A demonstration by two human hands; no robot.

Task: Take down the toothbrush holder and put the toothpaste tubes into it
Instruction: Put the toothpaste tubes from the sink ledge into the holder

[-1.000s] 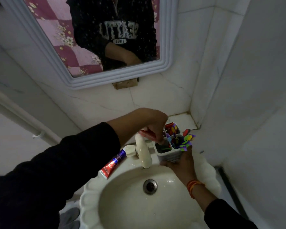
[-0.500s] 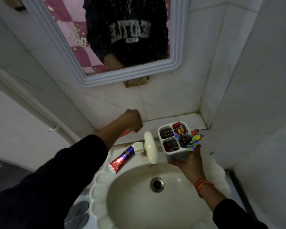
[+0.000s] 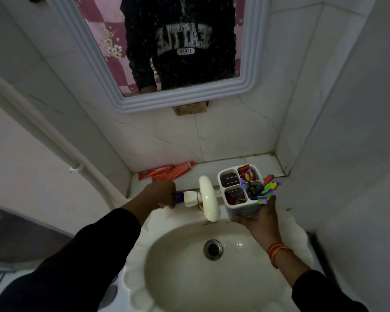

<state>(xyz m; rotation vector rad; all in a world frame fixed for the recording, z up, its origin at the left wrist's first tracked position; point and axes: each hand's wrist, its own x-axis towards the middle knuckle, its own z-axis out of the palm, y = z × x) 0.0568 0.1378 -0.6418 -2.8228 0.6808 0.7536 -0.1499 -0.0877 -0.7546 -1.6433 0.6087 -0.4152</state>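
Your right hand [image 3: 258,218]: cupped under the white four-compartment toothbrush holder [image 3: 240,190], fingers closed round its lower wall, holding it upright above the back rim of the washbasin [image 3: 182,262], just right of the cream tap [image 3: 208,198].

Holder contents: back-left compartment shows only its perforated floor; back-right holds a red tube end [image 3: 243,169]; front-left holds dark red items, too dim to identify; front-right holds a bunch of purple, green and yellow paper flowers [image 3: 266,190] spilling over the right edge.

Your left hand [image 3: 161,194]: fist closed on the blue-and-red toothpaste tube [image 3: 178,197], which lies on the basin's back rim; its white cap [image 3: 190,198] points at the tap base and nearly touches it. Most of the tube is hidden under your hand.

On the tiled ledge [image 3: 254,162] behind the basin: an orange-red toothpaste tube [image 3: 178,171] lying flat against the wall, and beside it a red carton [image 3: 154,171], touching it.

Orange thread band [image 3: 277,252] on your right wrist. Drain [image 3: 213,248] sits mid-basin. White-framed mirror [image 3: 185,102] hangs above, reflecting a dark sweatshirt.
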